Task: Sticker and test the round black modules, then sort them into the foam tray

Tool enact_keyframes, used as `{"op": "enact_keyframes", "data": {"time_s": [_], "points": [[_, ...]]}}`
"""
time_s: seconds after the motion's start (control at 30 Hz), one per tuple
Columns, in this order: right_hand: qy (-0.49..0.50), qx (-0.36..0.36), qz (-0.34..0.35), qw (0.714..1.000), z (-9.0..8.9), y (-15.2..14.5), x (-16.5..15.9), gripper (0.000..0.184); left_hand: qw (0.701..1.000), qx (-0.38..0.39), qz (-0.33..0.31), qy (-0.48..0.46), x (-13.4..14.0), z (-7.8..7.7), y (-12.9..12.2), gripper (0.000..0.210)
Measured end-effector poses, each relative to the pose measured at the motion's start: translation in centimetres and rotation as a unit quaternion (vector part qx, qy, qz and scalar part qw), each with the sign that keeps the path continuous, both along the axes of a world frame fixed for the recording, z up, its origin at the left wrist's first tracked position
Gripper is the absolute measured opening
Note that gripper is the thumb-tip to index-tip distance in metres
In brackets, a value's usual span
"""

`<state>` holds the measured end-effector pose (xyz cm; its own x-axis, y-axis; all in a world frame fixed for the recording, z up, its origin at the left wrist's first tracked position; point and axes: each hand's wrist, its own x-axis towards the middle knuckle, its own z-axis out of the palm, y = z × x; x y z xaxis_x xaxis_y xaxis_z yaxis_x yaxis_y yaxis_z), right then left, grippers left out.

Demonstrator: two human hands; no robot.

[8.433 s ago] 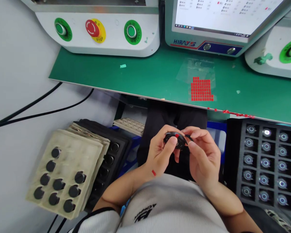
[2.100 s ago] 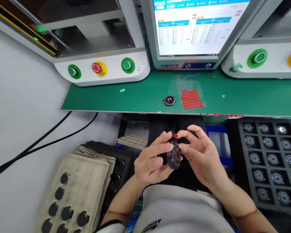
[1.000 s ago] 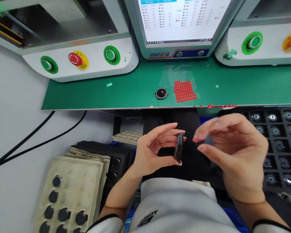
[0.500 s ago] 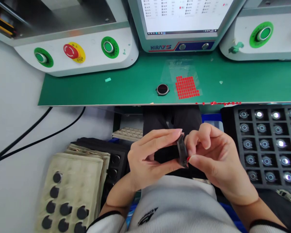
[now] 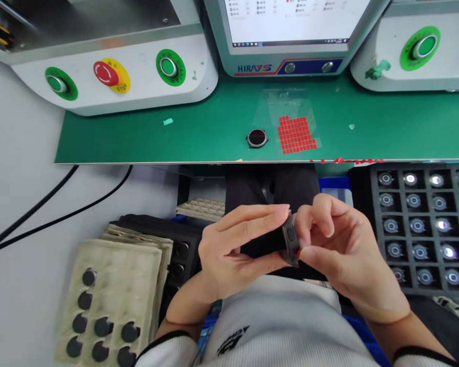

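The left hand [image 5: 227,244] pinches a dark, round watch case [image 5: 291,237], tilted on edge over the lap; the right hand [image 5: 346,250] pinches a small red sticker [image 5: 299,253] against it. Whether that is fully stuck down cannot be told. Beyond, watches fill the visible rows of the black foam tray [image 5: 400,211]. Near the green worktop's [image 5: 137,137] front edge lie a second, black-faced watch [image 5: 257,137], its upper face unstickered, and a partly used-looking sheet of red squares [image 5: 296,135].

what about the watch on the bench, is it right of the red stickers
No, the watch lies to the left of the red stickers.
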<state>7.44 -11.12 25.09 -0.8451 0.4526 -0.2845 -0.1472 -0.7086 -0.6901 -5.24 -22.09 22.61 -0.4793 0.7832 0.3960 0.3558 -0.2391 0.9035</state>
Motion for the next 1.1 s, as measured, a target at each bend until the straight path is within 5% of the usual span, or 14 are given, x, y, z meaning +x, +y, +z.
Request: {"op": "enact_keyframes", "data": {"time_s": [0.33,0.5,0.6,0.7,0.83,1.1], "points": [[0.005,-0.044,0.013,0.999,-0.4,0.2,-0.6,0.036,1.0,-0.01,0.012,-0.015,-0.2,0.0,-0.1,0.052],[0.024,-0.107,0.036,0.993,-1.1,0.5,-1.6,0.03,0.989,0.004,-0.035,-0.141,-0.5,-0.7,0.3,0.052],[0.026,-0.111,0.012,0.993,-1.6,1.2,-1.8,0.022,0.944,-0.004,-0.095,-0.316,-0.8,-1.1,0.5,0.048],[-0.007,-0.1,-0.063,0.993,-1.9,1.8,-1.5,0.018,0.857,-0.02,-0.167,-0.486,-1.0,-1.3,0.6,0.034],[-0.013,-0.128,-0.07,0.989,-2.1,2.1,-1.1,0.018,0.782,-0.032,-0.206,-0.588,-0.6,-1.5,0.5,0.028],[-0.025,-0.098,-0.092,0.991,-2.5,1.8,-1.3,0.02,0.839,-0.043,-0.126,-0.528,0.8,-2.2,0.4,0.023]]}}
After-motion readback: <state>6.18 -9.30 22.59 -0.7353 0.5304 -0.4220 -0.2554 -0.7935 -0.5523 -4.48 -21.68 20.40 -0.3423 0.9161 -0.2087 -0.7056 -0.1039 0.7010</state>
